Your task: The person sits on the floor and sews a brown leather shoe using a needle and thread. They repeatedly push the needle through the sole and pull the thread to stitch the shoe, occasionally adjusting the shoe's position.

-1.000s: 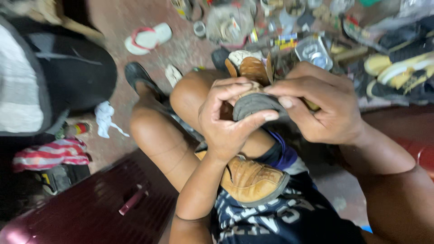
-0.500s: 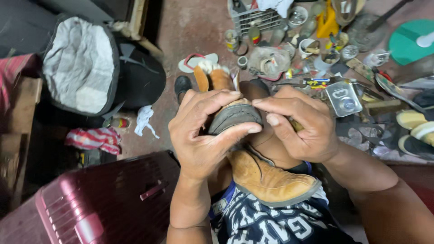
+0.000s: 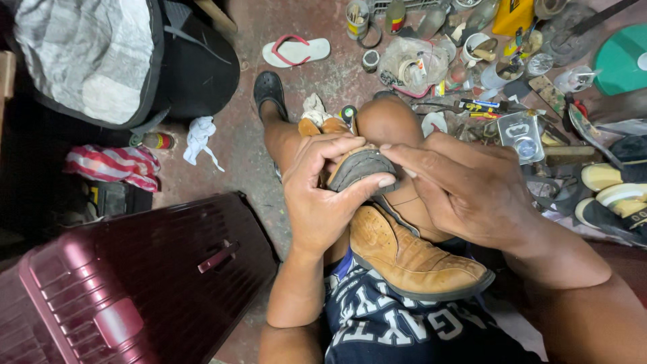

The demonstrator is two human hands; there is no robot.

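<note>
Here, item: tan leather shoe (image 3: 411, 259), toe resting on your lap, heel raised at your knee. Your left hand (image 3: 320, 195) clamped the grey heel (image 3: 360, 168); your right hand (image 3: 465, 189) pinched its edge. Advice: press evenly, keeping edges aligned.

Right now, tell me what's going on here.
A person sits on the floor with a tan leather shoe resting in their lap, heel end raised between the knees. The left hand wraps the heel end, thumb pressed on the dark grey heel piece. The right hand comes in from the other side, fingertips on the same piece. A maroon suitcase lies beside them, and tools and tins are scattered ahead.
</note>
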